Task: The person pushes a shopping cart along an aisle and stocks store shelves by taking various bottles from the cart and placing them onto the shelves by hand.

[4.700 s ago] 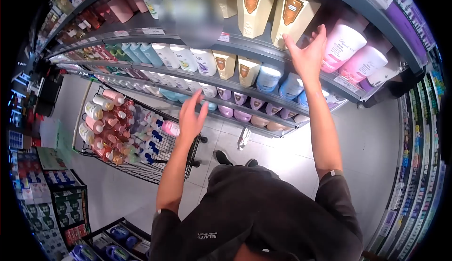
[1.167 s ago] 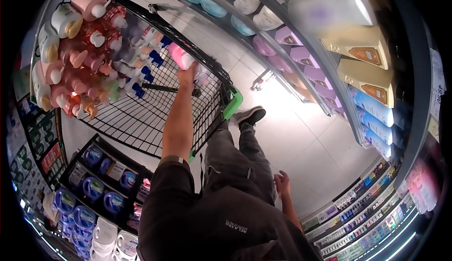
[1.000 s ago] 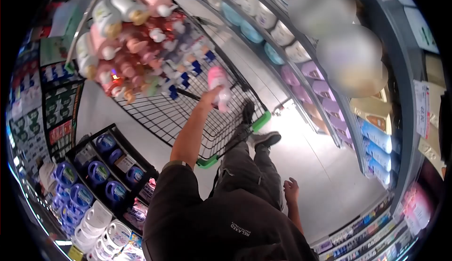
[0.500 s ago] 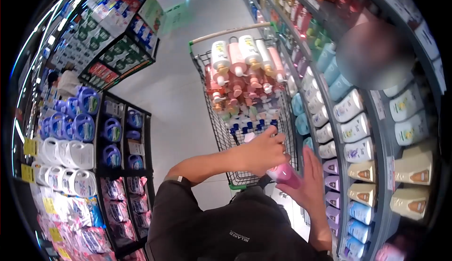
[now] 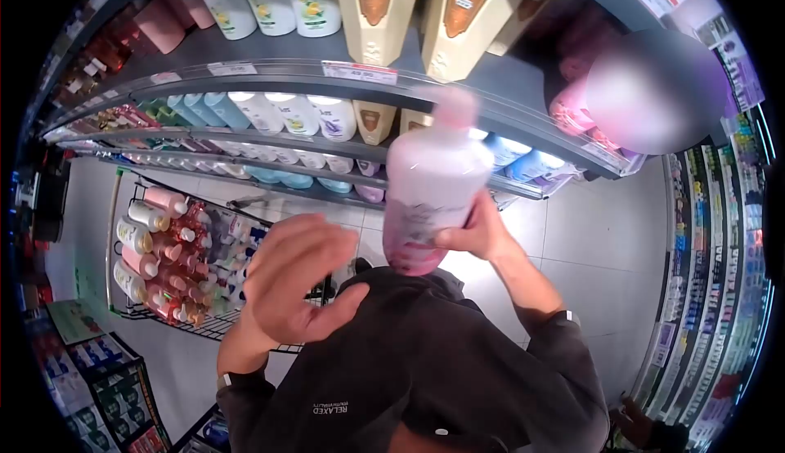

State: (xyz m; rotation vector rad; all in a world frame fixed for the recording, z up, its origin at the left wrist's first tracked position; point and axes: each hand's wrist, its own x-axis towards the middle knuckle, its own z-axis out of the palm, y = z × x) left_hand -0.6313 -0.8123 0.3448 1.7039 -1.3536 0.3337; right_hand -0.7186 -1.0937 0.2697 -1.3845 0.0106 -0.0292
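A large pink and white pump bottle stands upright in the air before my chest, its top slightly blurred. My right hand grips it from the right side, thumb across the front. To the left of the bottle is my left hand, fingers spread, holding nothing. Beyond the bottle, cream angular bottles stand on the upper shelf. Pink bottles sit farther right on that shelf, partly behind a round blur.
A wire shopping cart filled with pump bottles is at the left. Lower shelves hold white bottles and blue ones. A stocked shelf runs along the right. Black display racks stand at the lower left.
The view has turned from the cart toward the shelves. The pink bottle, earlier between both hands near the cart, is now upright in my right hand; my left hand is off it.
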